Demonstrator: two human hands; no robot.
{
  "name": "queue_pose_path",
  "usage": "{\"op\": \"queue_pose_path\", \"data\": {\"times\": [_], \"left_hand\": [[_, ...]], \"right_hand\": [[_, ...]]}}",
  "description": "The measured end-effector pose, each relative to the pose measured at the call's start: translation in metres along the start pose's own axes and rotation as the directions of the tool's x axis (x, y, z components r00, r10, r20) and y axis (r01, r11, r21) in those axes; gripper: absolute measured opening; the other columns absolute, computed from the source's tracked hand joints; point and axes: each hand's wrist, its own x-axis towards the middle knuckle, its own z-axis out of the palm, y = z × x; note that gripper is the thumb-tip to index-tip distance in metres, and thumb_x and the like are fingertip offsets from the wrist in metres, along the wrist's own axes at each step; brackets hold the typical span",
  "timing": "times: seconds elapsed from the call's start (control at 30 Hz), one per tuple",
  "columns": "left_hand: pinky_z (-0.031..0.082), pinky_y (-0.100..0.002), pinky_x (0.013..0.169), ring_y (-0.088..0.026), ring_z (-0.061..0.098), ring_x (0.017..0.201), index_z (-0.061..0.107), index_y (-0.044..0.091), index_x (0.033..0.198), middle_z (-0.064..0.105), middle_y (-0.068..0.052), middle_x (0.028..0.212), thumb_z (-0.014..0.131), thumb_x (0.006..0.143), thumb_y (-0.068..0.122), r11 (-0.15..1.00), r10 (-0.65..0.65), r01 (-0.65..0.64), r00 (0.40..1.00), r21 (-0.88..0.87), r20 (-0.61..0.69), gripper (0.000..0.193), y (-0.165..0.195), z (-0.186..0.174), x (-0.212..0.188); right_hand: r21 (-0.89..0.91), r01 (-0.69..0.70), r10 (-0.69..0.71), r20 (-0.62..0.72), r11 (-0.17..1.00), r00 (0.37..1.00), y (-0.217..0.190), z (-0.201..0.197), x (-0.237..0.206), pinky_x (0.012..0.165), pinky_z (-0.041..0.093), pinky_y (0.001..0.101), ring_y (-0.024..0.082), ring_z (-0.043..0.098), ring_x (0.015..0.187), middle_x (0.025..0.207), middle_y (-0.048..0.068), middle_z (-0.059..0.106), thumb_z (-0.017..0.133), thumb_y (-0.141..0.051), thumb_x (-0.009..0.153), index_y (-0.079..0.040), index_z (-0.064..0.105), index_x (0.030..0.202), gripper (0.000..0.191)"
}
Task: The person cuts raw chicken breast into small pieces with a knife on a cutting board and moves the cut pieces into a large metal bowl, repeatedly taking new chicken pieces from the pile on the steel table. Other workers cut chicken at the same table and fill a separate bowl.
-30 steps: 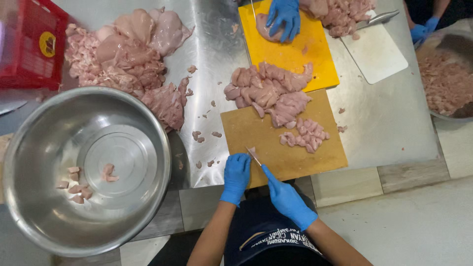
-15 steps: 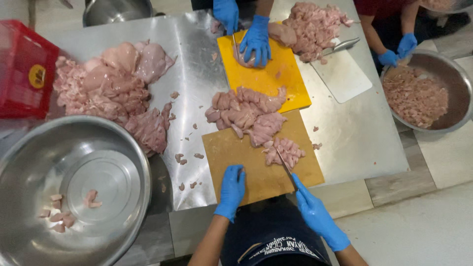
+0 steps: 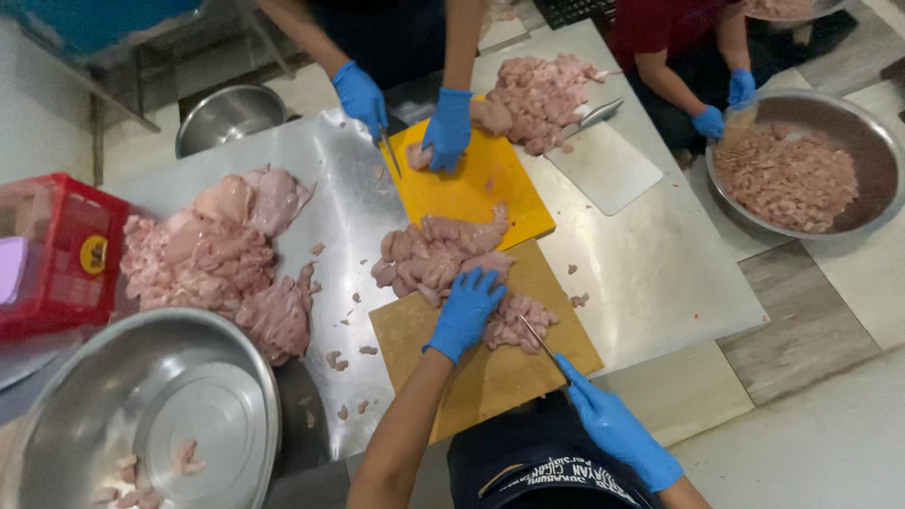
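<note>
Left hand [image 3: 465, 314] spread on raw chicken pile [image 3: 434, 256]; right hand [image 3: 617, 429] apparently gripping knife [image 3: 542, 346].

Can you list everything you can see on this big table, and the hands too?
Raw chicken pile: one, pink, across the two middle boards.
Brown cutting board: one, nearest the person.
Yellow cutting board: one, beyond the brown one.
White cutting board: one, right of the yellow one.
Large chicken heap: one, pink, left on the metal table.
Big steel bowl: one, silver, bottom left, a few meat bits inside.
Bowl of cut chicken: one, steel, far right.
Small steel bowl: one, top left.
Red crate: one, left edge.
Co-workers' gloved hands: four, blue, at the far side.
Left hand: blue glove, on the chicken.
Right hand: blue glove, holding a knife.
</note>
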Motion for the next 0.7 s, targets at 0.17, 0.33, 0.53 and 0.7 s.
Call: {"op": "queue_pose_path", "data": {"times": [0.17, 0.33, 0.53, 0.7], "left_hand": [[0.047, -0.049, 0.088, -0.034, 0.057, 0.113, 0.068, 0.018, 0.117, 0.058, -0.009, 0.130, 0.066, 0.091, 0.020, 0.999, -0.034, 0.031, 0.966, 0.013, 0.257, 0.026, -0.018, -0.009, 0.013], [0.048, -0.049, 0.092, -0.035, 0.058, 0.115, 0.071, 0.017, 0.109, 0.060, -0.009, 0.128, 0.068, 0.085, 0.019, 0.991, -0.100, 0.110, 0.989, -0.080, 0.110, 0.024, -0.036, -0.017, -0.019], [0.035, -0.056, 0.106, -0.044, 0.049, 0.130, 0.074, 0.016, 0.101, 0.058, -0.016, 0.138, 0.076, 0.080, 0.035, 0.942, -0.182, 0.179, 0.983, -0.284, 0.014, 0.028, -0.008, -0.025, -0.058], [0.029, -0.058, 0.115, -0.042, 0.042, 0.137, 0.070, 0.013, 0.118, 0.054, -0.014, 0.144, 0.071, 0.083, 0.025, 0.935, -0.286, 0.267, 0.957, -0.232, -0.053, 0.036, 0.000, -0.022, -0.076]], "right_hand": [[0.042, 0.323, -0.319, -0.082, 0.945, 0.944, -0.012, -0.006, -0.013, 0.091, 0.050, 0.0472, 0.047, 0.064, 0.111, 0.121, 0.033, 0.067, 0.045, -0.030, 0.105, -0.030, 0.035, 0.158, 0.054], [-0.070, -0.090, 0.093, 0.039, 0.993, 0.995, -0.029, -0.004, -0.023, 0.092, 0.055, 0.0422, 0.041, 0.074, 0.097, 0.102, 0.031, 0.072, 0.043, -0.035, 0.102, -0.040, 0.030, 0.161, 0.060], [-0.012, 0.342, -0.342, -0.060, 0.940, 0.938, -0.035, 0.020, -0.019, 0.077, 0.052, 0.0447, 0.041, 0.065, 0.085, 0.095, 0.031, 0.066, 0.044, -0.031, 0.108, -0.029, 0.034, 0.163, 0.055], [-0.036, -0.076, 0.077, 0.013, 0.996, 0.997, -0.036, 0.039, -0.012, 0.080, 0.055, 0.0449, 0.041, 0.070, 0.080, 0.083, 0.028, 0.070, 0.045, -0.034, 0.101, -0.036, 0.031, 0.160, 0.061]]}}
